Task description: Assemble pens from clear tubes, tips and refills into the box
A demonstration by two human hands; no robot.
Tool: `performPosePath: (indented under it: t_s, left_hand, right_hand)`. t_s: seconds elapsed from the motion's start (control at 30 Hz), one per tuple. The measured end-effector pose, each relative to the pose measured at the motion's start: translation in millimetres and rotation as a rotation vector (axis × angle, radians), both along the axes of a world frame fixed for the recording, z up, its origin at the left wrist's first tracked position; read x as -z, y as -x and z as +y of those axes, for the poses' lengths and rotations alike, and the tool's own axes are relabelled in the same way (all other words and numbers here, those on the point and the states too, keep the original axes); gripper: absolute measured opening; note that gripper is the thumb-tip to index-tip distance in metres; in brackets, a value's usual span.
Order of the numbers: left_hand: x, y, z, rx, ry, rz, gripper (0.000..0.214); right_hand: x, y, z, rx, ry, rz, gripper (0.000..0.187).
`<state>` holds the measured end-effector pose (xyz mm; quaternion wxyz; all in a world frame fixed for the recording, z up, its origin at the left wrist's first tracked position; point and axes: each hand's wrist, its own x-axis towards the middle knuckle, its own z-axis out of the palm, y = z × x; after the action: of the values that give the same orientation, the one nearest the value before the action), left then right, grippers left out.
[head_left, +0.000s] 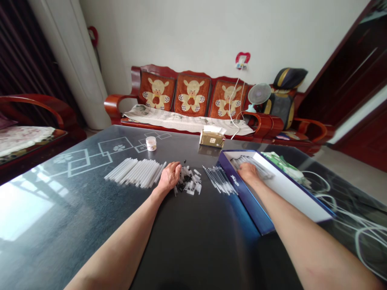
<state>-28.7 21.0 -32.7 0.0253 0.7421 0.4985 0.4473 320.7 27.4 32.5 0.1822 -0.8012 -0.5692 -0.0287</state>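
Note:
My left hand (171, 176) is closed on the table, fingers curled down, between a row of white plastic pen barrels (136, 171) and a small heap of black and clear pen caps and small parts (190, 181). Whatever it pinches is hidden. To the right of the heap lies a row of thin dark pen refills (220, 180). My right hand (248, 172) reaches over the near wall of a blue box (250, 205) with a white inside, its fingers closed by a bundle of clear pens (262, 167). I cannot make out what it grips.
A small round white jar (151, 143) and a tissue pack (212, 138) stand toward the table's far side. Right of the box are a green-and-white plastic bag (284, 167) and loose white cables (363, 225). A wooden sofa (121, 102) stands behind the table.

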Motion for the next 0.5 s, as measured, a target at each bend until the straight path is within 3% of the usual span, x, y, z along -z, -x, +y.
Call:
performPosePath:
  t_s: [0.07, 0.17, 0.27, 0.37, 0.5]
  left_hand:
    - [0.0, -0.1, 0.6, -0.001, 0.002, 0.009, 0.034]
    - [0.0, -0.2, 0.9, -0.001, 0.007, 0.012, 0.034]
    - [-0.2, -0.6, 0.4, -0.001, 0.012, -0.009, 0.035]
    - [-2.9, -1.6, -3.1, -0.008, 0.0, -0.035, 0.036]
    - [-14.8, -4.6, -15.3, -0.078, -0.087, -0.056, 0.035]
  right_hand:
    - [-17.1, 1.4, -2.8, 0.035, 0.0, 0.003, 0.013]
    - [-50.9, 16.2, -12.7, 0.011, -0.154, 0.096, 0.026]
    - [-68.6, 54.6, -30.8, -0.148, -0.352, 0.391, 0.028]
    - [-50.6, 110.3, -54.5, -0.447, -0.435, 0.826, 0.035]
    - [5.4, 174.5, -81.0, -0.517, -0.348, 1.229, 0.052]
